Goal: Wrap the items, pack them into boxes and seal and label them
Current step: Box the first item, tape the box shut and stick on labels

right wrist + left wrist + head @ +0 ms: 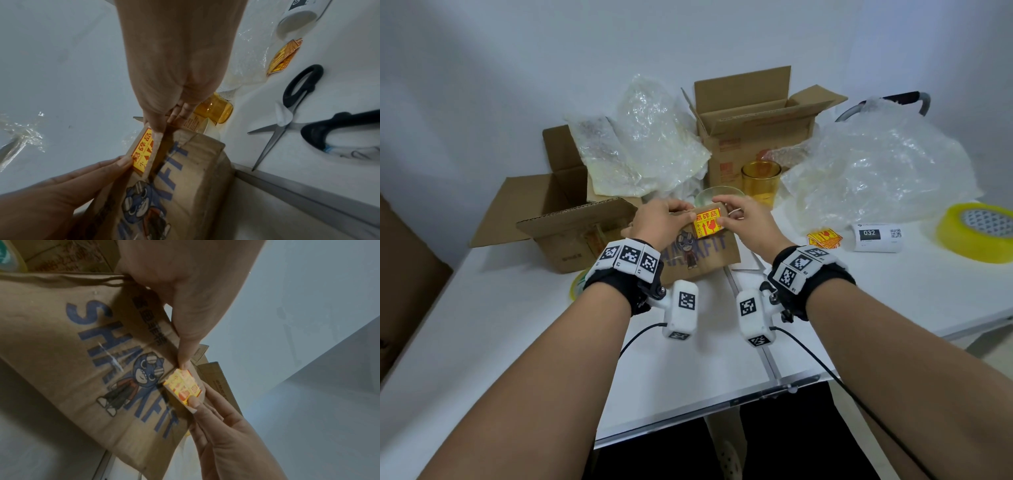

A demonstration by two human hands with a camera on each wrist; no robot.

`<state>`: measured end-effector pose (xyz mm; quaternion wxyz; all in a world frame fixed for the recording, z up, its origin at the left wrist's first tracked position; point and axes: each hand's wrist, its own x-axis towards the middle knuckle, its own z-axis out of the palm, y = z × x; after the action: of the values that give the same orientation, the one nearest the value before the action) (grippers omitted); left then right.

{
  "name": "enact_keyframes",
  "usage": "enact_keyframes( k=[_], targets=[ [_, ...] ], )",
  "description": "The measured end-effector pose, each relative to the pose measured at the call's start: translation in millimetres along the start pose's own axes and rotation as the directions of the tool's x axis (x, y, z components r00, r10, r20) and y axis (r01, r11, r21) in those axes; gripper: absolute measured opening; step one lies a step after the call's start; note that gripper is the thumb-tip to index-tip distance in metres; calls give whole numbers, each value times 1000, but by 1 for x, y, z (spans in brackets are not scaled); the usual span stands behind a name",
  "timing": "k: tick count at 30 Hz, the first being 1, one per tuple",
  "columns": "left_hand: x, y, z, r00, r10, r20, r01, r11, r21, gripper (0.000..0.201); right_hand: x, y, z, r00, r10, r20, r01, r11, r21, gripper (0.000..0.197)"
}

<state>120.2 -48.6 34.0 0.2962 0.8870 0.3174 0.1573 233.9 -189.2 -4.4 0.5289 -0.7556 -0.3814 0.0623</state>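
Observation:
A brown paper bag (698, 263) printed with blue letters and a cartoon figure stands at the middle of the white table (722, 342). A yellow-and-red fragile sticker (707, 222) lies on its folded top edge. My left hand (688, 214) pinches the bag's top at the sticker's left end, thumb on the front. My right hand (724, 214) pinches the top at the sticker's right end. In the left wrist view the sticker (182, 384) sits between my left thumb and the right hand's fingertips (193, 402). The right wrist view shows the sticker (142, 152) and bag (195, 178) from the side.
Open cardboard boxes stand left (571, 233) and at the back (753, 130). Bubble wrap (876, 171) is heaped right and behind. An amber glass (761, 181) and a clear bowl (717, 195) stand behind the bag. Tape roll (977, 231), label roll (878, 236), spare stickers (824, 238), scissors (287, 113) lie right.

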Motion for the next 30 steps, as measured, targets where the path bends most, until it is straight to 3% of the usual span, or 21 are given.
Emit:
enact_keyframes(
  k=[4, 17, 20, 24, 30],
  targets=[
    [3, 1, -1, 1000, 21, -8, -21, 999, 25, 31, -3, 11, 6, 998, 26, 55, -26, 1000, -5, 64],
    [10, -9, 9, 998, 35, -59, -32, 998, 59, 26, -1, 15, 3, 985, 56, 161, -58, 998, 11, 74],
    [9, -7, 7, 998, 35, -61, -31, 997, 67, 24, 5, 10, 11, 995, 80, 58, -83, 995, 53, 58],
    [9, -8, 5, 999, 30, -35, -29, 999, 42, 19, 16, 8, 25, 997, 50, -51, -53, 997, -58, 43],
    [9, -6, 5, 999, 24, -41, -22, 998, 53, 21, 11, 15, 31, 999, 2, -45, -5, 998, -69, 58]
  ],
)
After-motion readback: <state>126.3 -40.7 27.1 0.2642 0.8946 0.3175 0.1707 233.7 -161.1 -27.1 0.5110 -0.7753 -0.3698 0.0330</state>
